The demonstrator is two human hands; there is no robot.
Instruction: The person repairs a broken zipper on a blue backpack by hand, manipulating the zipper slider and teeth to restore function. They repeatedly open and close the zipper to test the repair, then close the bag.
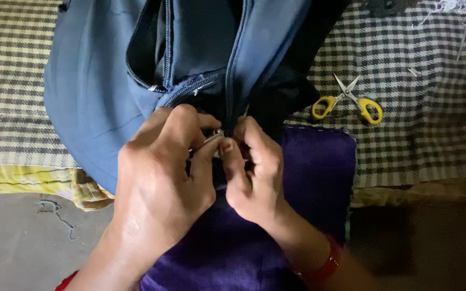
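A blue bag (pixel 93 91) with open zippers lies across a checked cloth. My left hand (pixel 163 172) pinches a small metal tool (pixel 207 141), perhaps tweezers or a zipper pull, at the bag's lower zipper end. My right hand (pixel 252 167) presses against it from the right, fingertips gripping the zipper edge (pixel 231 86) of the bag. Both hands meet at the same spot on the zipper. A red bangle (pixel 327 267) circles my right wrist. What sits between the fingertips is mostly hidden.
Small yellow-handled scissors (pixel 351 99) lie open on the checked cloth (pixel 422 108) to the right. A purple cloth (pixel 308 167) lies under my hands. Thread scraps (pixel 449 8) are at the top right. A yellow cloth (pixel 33 180) hangs at the left edge above grey floor (pixel 22 242).
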